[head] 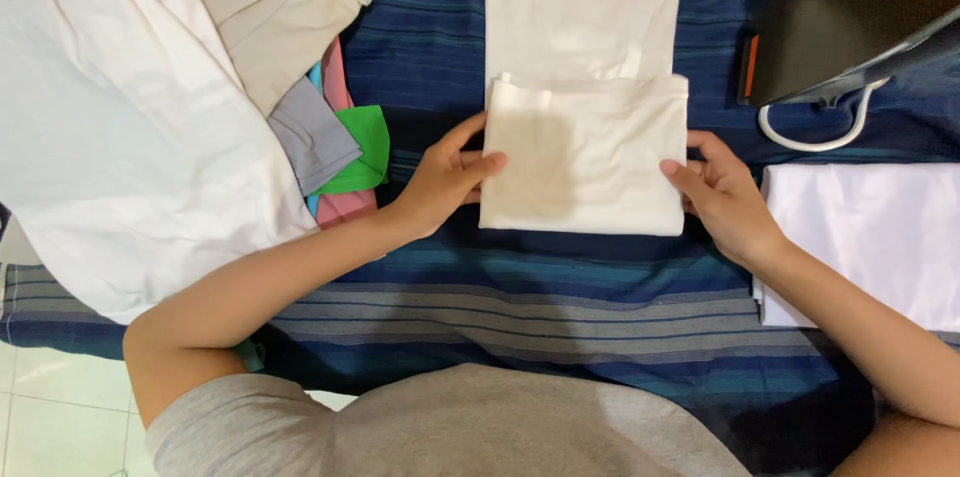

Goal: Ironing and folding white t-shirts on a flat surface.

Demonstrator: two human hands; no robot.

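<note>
- I get even, soft indoor light from above; the scene is bright enough throughout.
- A faint grey shadow sits on the folded white cloth point(585, 157) between my hands.
- The large white sheet point(110, 127) at left nearly blows out, losing its folds.
- Focus is sharp; I see no motion blur.

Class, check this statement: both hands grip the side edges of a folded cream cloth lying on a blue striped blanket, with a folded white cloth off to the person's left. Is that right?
One detail is wrong. The folded white cloth lies to the person's right, not left, as the head view shows. The rest holds: the left hand and right hand grip the side edges of the folded cream cloth on the blue striped blanket.
</note>
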